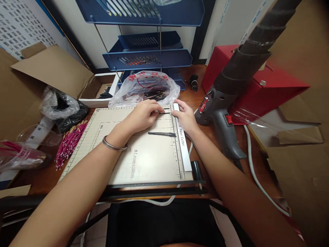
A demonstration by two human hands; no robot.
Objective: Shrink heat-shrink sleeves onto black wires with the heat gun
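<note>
A cream paper cutter [151, 157] with printed scales lies in front of me, a white strip [183, 147] along its right side. Over its far part, my left hand [145, 116] is closed, pinching a thin black strand [166, 113] that lies crosswise. My right hand [186, 118] rests across the upper end of the white strip; its thumb touches the board near the strand's right end, and its index finger is stretched apart from the thumb. Nearer me, a few thin black strands [161, 134] lie side by side against the ruler edge.
Behind the cutter sits a clear plastic bag [146, 91] of dark strands, below a blue tiered rack [149, 58]. A grey heat gun [226, 116] and red box [257, 89] stand right. Magenta strands [70, 144], a black bag [64, 111] and an open carton [95, 91] are left.
</note>
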